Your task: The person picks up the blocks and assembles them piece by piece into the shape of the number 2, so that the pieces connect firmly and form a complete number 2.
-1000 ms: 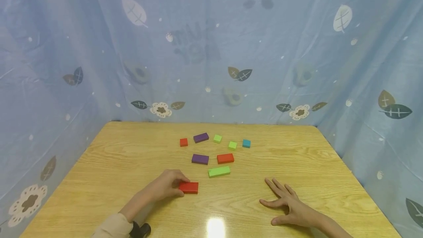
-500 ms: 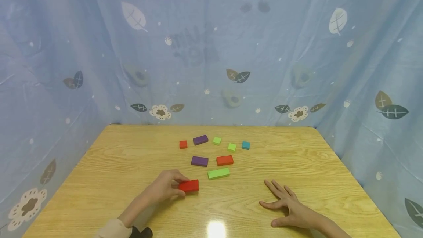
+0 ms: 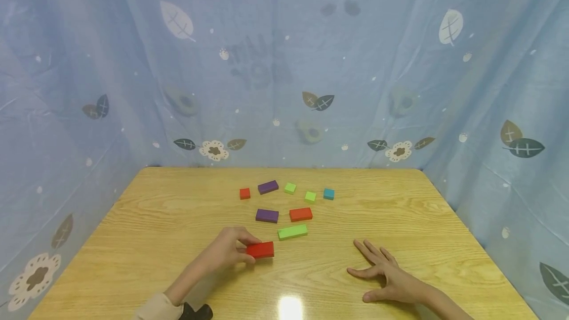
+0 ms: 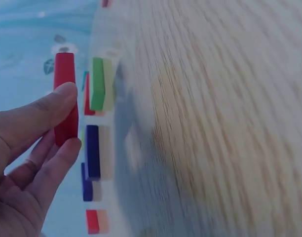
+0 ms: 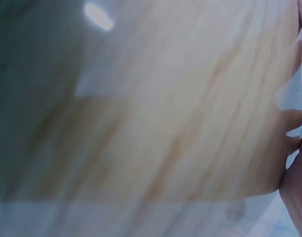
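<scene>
The right hand was nearest, its fingers spread and holding nothing, at the right of the table. The left hand pinched a long red block between thumb and fingers; it jutted rightward from the fingertips, long axis crosswise, seemingly just clear of the table. Beyond its free end, slightly right, lay a green block, roughly crosswise too, closer to the left hand. Farther off lay a purple block.
</scene>
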Available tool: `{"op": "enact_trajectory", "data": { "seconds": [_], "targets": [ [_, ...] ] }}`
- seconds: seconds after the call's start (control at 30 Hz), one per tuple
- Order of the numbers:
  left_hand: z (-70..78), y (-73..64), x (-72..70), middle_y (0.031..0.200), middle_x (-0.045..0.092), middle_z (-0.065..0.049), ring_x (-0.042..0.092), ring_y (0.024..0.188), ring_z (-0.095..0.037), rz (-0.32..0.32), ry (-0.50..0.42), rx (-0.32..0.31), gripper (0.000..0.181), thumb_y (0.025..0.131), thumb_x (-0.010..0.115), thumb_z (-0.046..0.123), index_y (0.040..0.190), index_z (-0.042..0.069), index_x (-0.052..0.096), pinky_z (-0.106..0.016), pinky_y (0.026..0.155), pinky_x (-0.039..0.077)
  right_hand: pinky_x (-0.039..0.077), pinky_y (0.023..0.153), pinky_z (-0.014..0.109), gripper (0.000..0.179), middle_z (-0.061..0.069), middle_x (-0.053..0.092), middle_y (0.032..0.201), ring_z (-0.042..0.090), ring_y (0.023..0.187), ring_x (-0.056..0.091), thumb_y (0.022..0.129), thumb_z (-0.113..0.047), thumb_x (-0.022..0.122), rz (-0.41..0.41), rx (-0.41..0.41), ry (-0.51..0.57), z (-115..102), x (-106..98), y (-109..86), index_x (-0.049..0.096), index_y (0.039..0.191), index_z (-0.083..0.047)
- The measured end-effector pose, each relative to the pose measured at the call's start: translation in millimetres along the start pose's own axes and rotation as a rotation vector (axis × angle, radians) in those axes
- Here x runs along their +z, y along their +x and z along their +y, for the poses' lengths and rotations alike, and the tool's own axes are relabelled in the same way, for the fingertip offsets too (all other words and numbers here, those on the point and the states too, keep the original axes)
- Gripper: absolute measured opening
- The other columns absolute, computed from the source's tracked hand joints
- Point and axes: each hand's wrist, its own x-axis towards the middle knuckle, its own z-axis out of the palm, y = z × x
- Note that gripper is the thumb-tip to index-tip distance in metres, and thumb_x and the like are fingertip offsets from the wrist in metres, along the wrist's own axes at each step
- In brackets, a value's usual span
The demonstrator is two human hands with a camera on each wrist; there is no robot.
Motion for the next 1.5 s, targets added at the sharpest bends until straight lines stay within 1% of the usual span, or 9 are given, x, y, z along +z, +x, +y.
{"op": "enact_trajectory", "data": {
  "seconds": [0.1, 0.17, 0.4, 0.5, 0.7, 0.83, 1.2, 1.4, 1.5],
  "targets": [
    [2.7, -0.3, 3.1, 0.098, 0.068, -0.004, 0.065, 0.091, -0.022, -0.006, -0.020, -0.006, 0.034, 0.074, 0.081, 0.007, 0.105, 0.000, 0.072, -0.025, 0.077, 0.054, -0.016, 0.101, 0.010, 0.058, 0.036, 0.009, 0.150, 0.013, 0.144, -0.015, 0.084, -0.024, 0.072, 0.001, -0.002, -0.001, 0.0, 0.3, -0.5, 0.053, 0.138, -0.015],
    [4.4, -0.6, 4.7, 0.097, 0.068, -0.004, 0.065, 0.091, -0.021, -0.003, -0.012, -0.008, 0.033, 0.073, 0.081, 0.007, 0.105, 0.001, 0.072, -0.023, 0.076, 0.054, -0.016, 0.101, 0.010, 0.058, 0.035, 0.010, 0.150, 0.013, 0.144, -0.014, 0.084, -0.024, 0.072, 0.003, 0.000, -0.003, -0.4, 0.1, -0.4, 0.053, 0.138, -0.015],
    [9.5, -0.8, 9.6, 0.096, 0.067, -0.004, 0.065, 0.091, -0.022, -0.023, -0.040, 0.001, 0.034, 0.073, 0.082, 0.006, 0.104, 0.000, 0.072, -0.023, 0.075, 0.054, -0.016, 0.101, 0.010, 0.059, 0.026, 0.008, 0.156, 0.014, 0.144, -0.014, 0.083, -0.024, 0.073, 0.004, -0.013, 0.003, -1.2, -1.5, -0.2, 0.053, 0.138, -0.014],
    [11.3, 0.3, 11.5, 0.095, 0.067, -0.002, 0.064, 0.090, -0.020, -0.029, -0.033, 0.000, 0.034, 0.072, 0.082, 0.007, 0.104, 0.000, 0.072, -0.022, 0.075, 0.054, -0.016, 0.101, 0.010, 0.059, 0.024, 0.008, 0.157, 0.015, 0.145, -0.013, 0.083, -0.024, 0.073, 0.005, -0.016, 0.003, -0.8, -1.7, -0.5, 0.053, 0.138, -0.014],
    [15.4, 4.1, 16.0, 0.095, 0.067, -0.002, 0.064, 0.090, -0.018, -0.060, -0.040, -0.001, 0.034, 0.072, 0.082, 0.007, 0.104, 0.000, 0.072, -0.022, 0.076, 0.053, -0.016, 0.102, 0.011, 0.059, 0.024, 0.009, 0.156, 0.016, 0.145, -0.012, 0.082, -0.024, 0.074, 0.018, -0.021, 0.012, -0.1, -2.0, -0.4, 0.054, 0.137, -0.013],
    [18.6, 7.2, 20.5, 0.097, 0.069, -0.003, 0.064, 0.090, -0.015, -0.083, -0.032, 0.015, 0.035, 0.072, 0.083, 0.010, 0.104, 0.002, 0.073, -0.020, 0.076, 0.052, -0.016, 0.102, 0.011, 0.058, 0.023, 0.008, 0.157, 0.015, 0.145, -0.012, 0.082, -0.023, 0.074, 0.020, -0.022, 0.021, -0.8, -1.6, -0.9, 0.055, 0.136, -0.013],
    [28.7, 15.6, 33.7, 0.096, 0.068, -0.002, 0.064, 0.089, -0.015, -0.104, -0.074, 0.017, 0.035, 0.071, 0.083, 0.008, 0.103, 0.001, 0.073, -0.016, 0.074, 0.051, -0.016, 0.101, 0.010, 0.058, 0.021, 0.006, 0.158, 0.013, 0.144, -0.013, 0.083, -0.021, 0.074, 0.005, -0.004, 0.061, -2.9, -0.9, -0.8, 0.054, 0.137, -0.013],
    [29.6, 19.9, 42.8, 0.096, 0.068, 0.002, 0.061, 0.089, -0.008, -0.119, -0.095, 0.023, 0.034, 0.070, 0.083, 0.008, 0.102, 0.003, 0.073, -0.016, 0.074, 0.051, -0.016, 0.101, 0.009, 0.058, 0.022, 0.007, 0.157, 0.012, 0.144, -0.013, 0.083, -0.021, 0.073, 0.004, 0.004, 0.071, -2.9, -1.1, -0.5, 0.054, 0.137, -0.012],
    [30.6, 21.5, 47.3, 0.097, 0.069, 0.001, 0.062, 0.090, -0.008, -0.126, -0.107, 0.026, 0.034, 0.070, 0.083, 0.008, 0.102, 0.003, 0.073, -0.016, 0.074, 0.051, -0.016, 0.101, 0.010, 0.058, 0.022, 0.007, 0.157, 0.012, 0.144, -0.012, 0.083, -0.021, 0.073, 0.005, 0.003, 0.070, -3.1, -1.3, -0.4, 0.054, 0.137, -0.012]
  ]
}}
